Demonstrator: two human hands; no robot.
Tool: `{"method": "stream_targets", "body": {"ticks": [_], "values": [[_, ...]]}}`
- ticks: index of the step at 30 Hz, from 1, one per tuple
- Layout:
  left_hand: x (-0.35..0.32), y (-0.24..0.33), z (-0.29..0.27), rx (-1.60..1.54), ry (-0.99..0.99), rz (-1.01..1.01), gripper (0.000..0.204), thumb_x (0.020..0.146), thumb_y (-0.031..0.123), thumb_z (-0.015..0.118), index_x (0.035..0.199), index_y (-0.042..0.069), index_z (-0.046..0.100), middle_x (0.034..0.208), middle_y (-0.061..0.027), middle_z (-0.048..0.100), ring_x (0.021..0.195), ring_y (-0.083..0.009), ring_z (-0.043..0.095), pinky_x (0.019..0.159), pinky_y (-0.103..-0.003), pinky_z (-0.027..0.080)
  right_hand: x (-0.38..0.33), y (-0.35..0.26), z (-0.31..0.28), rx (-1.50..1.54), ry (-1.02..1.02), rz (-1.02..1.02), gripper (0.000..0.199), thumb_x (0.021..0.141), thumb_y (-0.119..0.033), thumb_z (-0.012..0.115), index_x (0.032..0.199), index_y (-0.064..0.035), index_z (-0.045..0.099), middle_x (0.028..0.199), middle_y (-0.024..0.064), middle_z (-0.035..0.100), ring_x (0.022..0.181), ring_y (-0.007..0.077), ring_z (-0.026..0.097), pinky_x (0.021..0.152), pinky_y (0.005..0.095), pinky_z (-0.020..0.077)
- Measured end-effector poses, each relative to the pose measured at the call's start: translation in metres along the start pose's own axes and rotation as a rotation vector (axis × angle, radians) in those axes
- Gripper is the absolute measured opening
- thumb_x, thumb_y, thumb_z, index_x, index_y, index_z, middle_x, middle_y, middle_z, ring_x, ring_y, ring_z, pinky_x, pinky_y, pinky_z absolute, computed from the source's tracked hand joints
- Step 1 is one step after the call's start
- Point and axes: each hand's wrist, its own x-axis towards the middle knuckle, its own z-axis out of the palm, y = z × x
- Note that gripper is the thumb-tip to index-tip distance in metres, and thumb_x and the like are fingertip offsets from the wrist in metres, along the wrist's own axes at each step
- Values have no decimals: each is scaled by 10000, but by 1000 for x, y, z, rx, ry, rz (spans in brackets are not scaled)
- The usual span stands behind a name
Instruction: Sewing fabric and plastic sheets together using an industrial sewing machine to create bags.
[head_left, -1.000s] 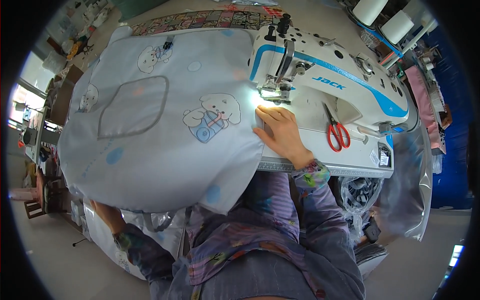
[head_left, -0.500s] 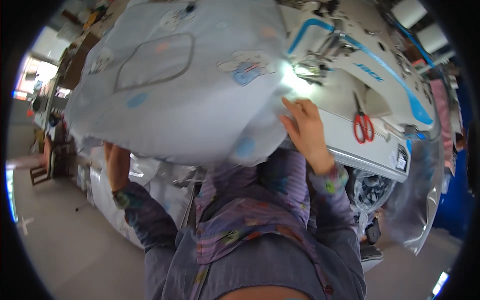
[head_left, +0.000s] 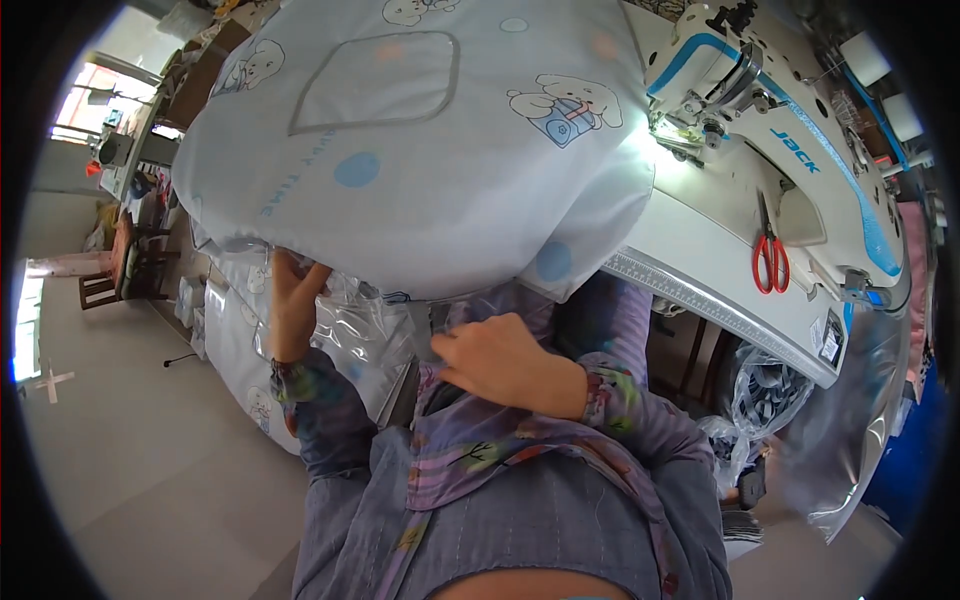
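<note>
One large pale blue printed cushion (head_left: pixel 420 140), with cartoon dogs, dots and one grey-edged square patch, fills the far middle of the view and overhangs the near edge of the one white sewing table (head_left: pixel 700 250). One white and blue sewing machine (head_left: pixel 800 150) stands at the far right, its lamp lit beside the cushion's right end. One pair of red-handled scissors (head_left: pixel 770 262) lies on the machine bed, right of the cushion.

The left hand (head_left: pixel 290 300) reaches up under the cushion's near left edge; its fingers curl against the fabric there and their tips are hidden, so how far they close cannot be told. The right hand (head_left: pixel 510 362) sits near, just below the cushion's near edge, fingers loosely bent and partly closed, tips pointing left toward crinkled clear plastic wrap (head_left: pixel 370 330); whether they pinch anything cannot be told.
</note>
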Motion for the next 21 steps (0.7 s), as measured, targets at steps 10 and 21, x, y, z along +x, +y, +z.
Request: {"method": "stream_targets", "body": {"ticks": [10,21], "values": [[72,-1,-20,-155,164,207,268,867,106,755,781,113,501,708,54,468,612,-61,396,550,-253,304,-111,4,-87,582,124,-154,117,934,-172,694,963,-60,707,787,119,625,677,258,656,579,373,491],[13,-10,-27,-14,288,24,222,906,160,732,911,115,514,726,72,429,610,-45,338,544,-238,264,-84,135,-133,35,637,323,316,937,-73,638,1251,-38,661,1223,121,673,1007,315,653,836,387,523]]}}
